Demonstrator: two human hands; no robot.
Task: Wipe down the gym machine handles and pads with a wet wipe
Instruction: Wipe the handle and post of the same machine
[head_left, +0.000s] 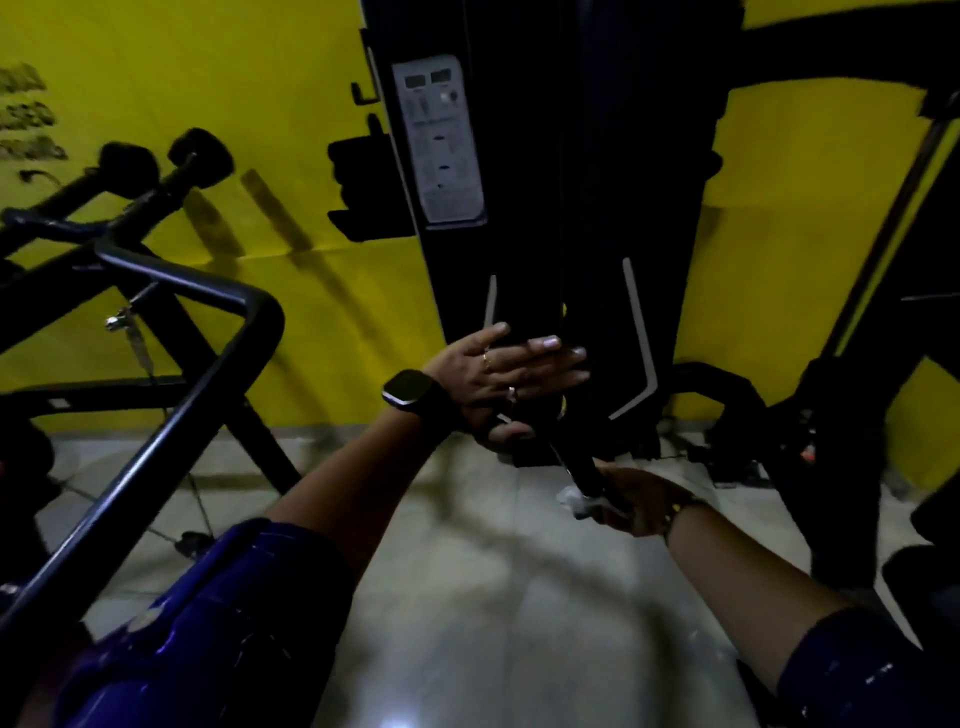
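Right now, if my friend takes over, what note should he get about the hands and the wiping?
Left hand: fingers straight, laid on the upper end of the black handle.
Right hand: grips the wet wipe round the handle's lower end.
Done: this handle is being wiped; how much is clean cannot be told.
Left: finish this handle, then the remaining handles and pads of the machine.
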